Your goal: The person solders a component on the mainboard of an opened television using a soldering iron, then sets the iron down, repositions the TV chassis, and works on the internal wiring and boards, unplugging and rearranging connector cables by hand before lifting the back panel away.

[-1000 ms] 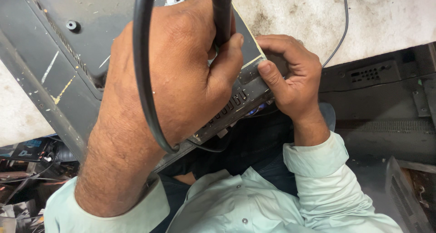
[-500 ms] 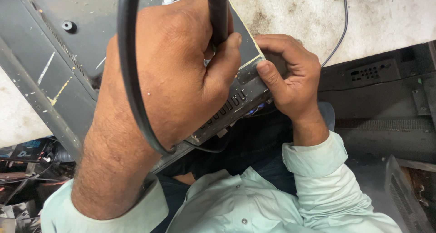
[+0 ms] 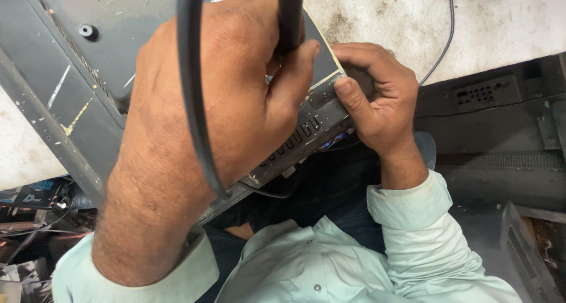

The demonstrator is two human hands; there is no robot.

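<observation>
My left hand [image 3: 218, 102] fills the middle of the view, fist closed around a black cylindrical tool handle [image 3: 290, 14]. A thick black cable [image 3: 188, 73] loops from the handle over the back of that hand. Under it lies a large dark grey flat panel [image 3: 118, 25], tilted, with a row of slots and ports [image 3: 300, 135] along its lower edge. My right hand [image 3: 380, 96] grips the panel's near right corner, thumb pressed on the edge. The tool's tip is hidden behind my left hand.
A stained white worktop [image 3: 401, 20] lies beyond the panel, with a thin dark cable [image 3: 448, 37] across it. A dark grey vented housing [image 3: 489, 114] sits at the right. Cluttered parts and wires [image 3: 35, 220] are at the lower left. My lap is below.
My left hand with the tool has shifted slightly left, and the cable loop has swung left with it. My right hand stays on the panel's corner.
</observation>
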